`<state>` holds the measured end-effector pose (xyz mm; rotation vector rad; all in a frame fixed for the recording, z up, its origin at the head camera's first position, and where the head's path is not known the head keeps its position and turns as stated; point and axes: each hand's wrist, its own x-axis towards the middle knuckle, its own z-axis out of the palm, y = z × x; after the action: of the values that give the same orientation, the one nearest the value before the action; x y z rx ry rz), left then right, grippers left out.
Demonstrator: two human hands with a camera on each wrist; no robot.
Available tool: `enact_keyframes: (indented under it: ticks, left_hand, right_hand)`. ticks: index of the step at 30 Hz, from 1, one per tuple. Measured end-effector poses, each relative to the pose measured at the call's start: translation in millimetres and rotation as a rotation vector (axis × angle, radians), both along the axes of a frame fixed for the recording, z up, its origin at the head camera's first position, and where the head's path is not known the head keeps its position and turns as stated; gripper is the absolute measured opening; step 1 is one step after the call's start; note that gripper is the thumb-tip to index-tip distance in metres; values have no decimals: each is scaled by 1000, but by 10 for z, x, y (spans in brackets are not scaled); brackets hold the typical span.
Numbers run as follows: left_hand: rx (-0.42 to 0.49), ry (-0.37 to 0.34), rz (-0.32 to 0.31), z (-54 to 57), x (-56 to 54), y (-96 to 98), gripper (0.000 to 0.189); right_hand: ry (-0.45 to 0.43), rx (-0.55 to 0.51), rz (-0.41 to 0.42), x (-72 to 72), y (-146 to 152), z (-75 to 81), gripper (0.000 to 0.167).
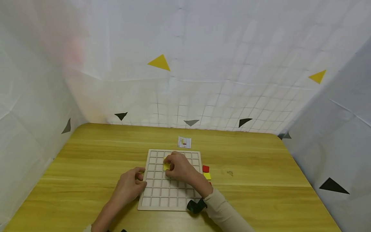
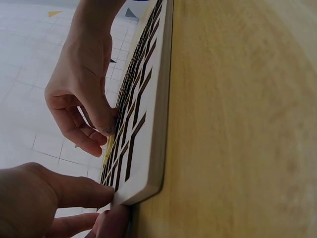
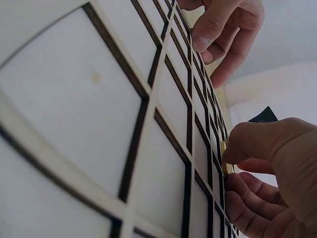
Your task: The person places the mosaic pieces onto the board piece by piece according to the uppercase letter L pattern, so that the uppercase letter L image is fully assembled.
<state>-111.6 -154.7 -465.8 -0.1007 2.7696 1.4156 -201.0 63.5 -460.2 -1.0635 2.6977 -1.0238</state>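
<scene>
Grid board: pale, wood-like square (image 1: 156, 192), corners rounded, low ridges parting shallow square cells; in the wrist views its cell floors look smooth and near-white, the ridge sides dark. Lies flat on the table (image 1: 255, 154).
Table: yellow-brown, streaked with wood grain, front corners out of frame.
My left hand (image 1: 131, 183): grips the board's left edge, thumb on top, fingers bent at the side; the lower fingertips are lost behind the rim.
My right hand (image 1: 180, 167): fingers bent, tips at a yellow tile (image 1: 166, 167); pinching it or merely pressing it, I cannot tell.
Yellow tile: flat, matt, straight-edged; on the board's upper half, left of centre. My fingers cross the yellow, so one piece or two is unclear.
Loose tiles: just off the board's right edge, a red square (image 1: 205, 169), a yellow square (image 1: 207, 176) next to it, and a red corner (image 1: 210, 184) mostly hidden by my forearm.
Card: small, white, printed grid (image 1: 184, 142) beyond the board's far edge; its coloured marks are too small to read.
Sleeve: cream cloth (image 1: 227, 211), cut off below; a black device (image 1: 195, 206) at the wrist covers the board's near right corner.
Backdrop: creased white sheet (image 1: 203, 38) with faint grid lines and yellow and dark triangles.
</scene>
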Motion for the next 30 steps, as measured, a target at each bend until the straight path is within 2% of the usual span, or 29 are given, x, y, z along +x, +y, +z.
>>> enact_keyframes:
  ticks: [17, 30]
  left_hand:
    - [7, -15, 13, 7, 4, 7, 46]
    - [-7, -8, 11, 1, 5, -1, 46]
  right_hand:
    - [-8, 18, -5, 33, 2, 5, 27]
    - [24, 16, -19, 100, 56, 71, 26]
